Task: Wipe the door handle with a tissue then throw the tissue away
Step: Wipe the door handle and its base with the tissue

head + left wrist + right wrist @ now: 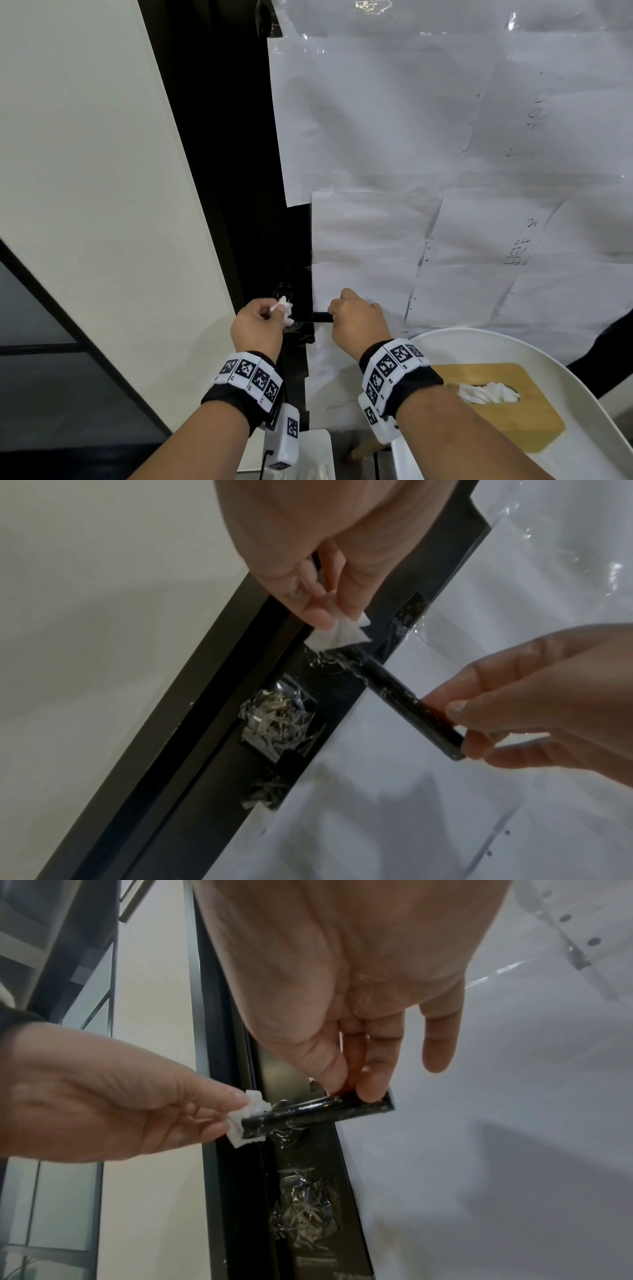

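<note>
A black lever door handle (313, 317) (404, 702) (318, 1112) sticks out from a black door covered in white paper sheets. My left hand (270, 313) (322, 610) (219, 1118) pinches a small crumpled white tissue (283, 306) (337, 635) (251, 1118) between thumb and fingers, touching the handle's pivot end. My right hand (337, 313) (459, 723) (346, 1091) pinches the handle's free end between thumb and fingertips, its little finger straight and off the handle.
A white round chair (582, 377) at the lower right carries a wooden-lidded tissue box (507, 404) with tissues poking out. A white bin (315, 455) sits on the floor below my left wrist. A cream wall (102, 171) stands left of the door frame.
</note>
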